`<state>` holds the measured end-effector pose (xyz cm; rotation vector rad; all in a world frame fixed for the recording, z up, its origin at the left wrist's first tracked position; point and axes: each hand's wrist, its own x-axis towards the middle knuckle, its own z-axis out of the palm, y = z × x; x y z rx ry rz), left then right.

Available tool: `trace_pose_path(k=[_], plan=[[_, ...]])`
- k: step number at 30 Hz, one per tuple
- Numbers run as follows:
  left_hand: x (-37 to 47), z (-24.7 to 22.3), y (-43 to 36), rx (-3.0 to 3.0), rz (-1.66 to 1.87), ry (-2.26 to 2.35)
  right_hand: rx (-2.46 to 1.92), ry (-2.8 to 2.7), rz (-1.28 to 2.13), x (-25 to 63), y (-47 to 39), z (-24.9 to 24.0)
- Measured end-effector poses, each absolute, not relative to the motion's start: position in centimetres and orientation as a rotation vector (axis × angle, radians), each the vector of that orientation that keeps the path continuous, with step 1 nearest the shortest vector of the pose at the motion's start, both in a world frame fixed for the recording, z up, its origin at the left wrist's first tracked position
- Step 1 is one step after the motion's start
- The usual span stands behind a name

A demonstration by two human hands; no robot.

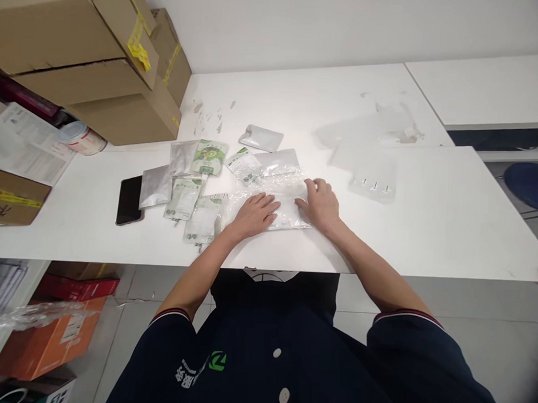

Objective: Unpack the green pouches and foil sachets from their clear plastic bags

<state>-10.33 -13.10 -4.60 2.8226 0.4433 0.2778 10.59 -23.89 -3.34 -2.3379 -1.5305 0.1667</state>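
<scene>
A crinkled clear plastic bag (290, 209) lies on the white table in front of me, with something pale and flat under the film. My left hand (254, 215) rests palm down on its left part, fingers stretched out. At the bag's right side is my right hand (322, 204), its thumb and forefinger apart and touching the film. Just beyond the bag are silver pouches (279, 162) and a green-and-white pouch (243, 162). To the left lie several more pouches, among them a green printed one (209, 157) and a pale green one (183, 197).
A black phone (130, 201) lies left of the pouches. Cardboard boxes (135, 111) and a round tin (82, 137) stand at the back left. Thin translucent bags (376, 176) lie to the right. A blue stool (529, 186) is beyond the table's right side.
</scene>
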Motion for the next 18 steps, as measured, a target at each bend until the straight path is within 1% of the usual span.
trace_pose_path(k=[1,2,5,7,8,10,13,16,18], plan=[[-10.4,-4.5,-12.8,2.819,0.241,0.440,-2.238,-1.671,0.083,10.8,-24.3,-3.3],[-10.4,-4.4,-12.6,2.810,0.212,0.435,-2.102,-1.830,0.083,11.2,-24.7,-3.4],[-10.6,-4.1,-12.0,2.748,0.137,0.453,-1.776,-2.160,0.406,13.1,-26.1,-4.0],[-10.6,-3.9,-11.7,2.699,0.094,0.482,-1.738,-2.215,0.576,14.2,-26.8,-4.6],[-10.5,-3.8,-11.6,2.678,0.078,0.493,-1.752,-2.221,0.605,14.6,-27.1,-4.8],[-10.3,-3.5,-11.5,2.648,0.050,0.517,-1.766,-2.228,0.579,15.0,-27.4,-5.2],[-10.1,-2.4,-11.5,2.603,-0.007,0.543,-1.690,-2.210,0.444,14.8,-28.0,-5.5],[-10.4,-0.6,-11.4,2.485,-0.088,0.413,-1.589,-2.091,0.370,14.1,-28.9,-5.4],[-10.7,0.4,-10.9,2.340,-0.159,0.341,-1.566,-1.919,0.379,13.7,-29.4,-5.1]])
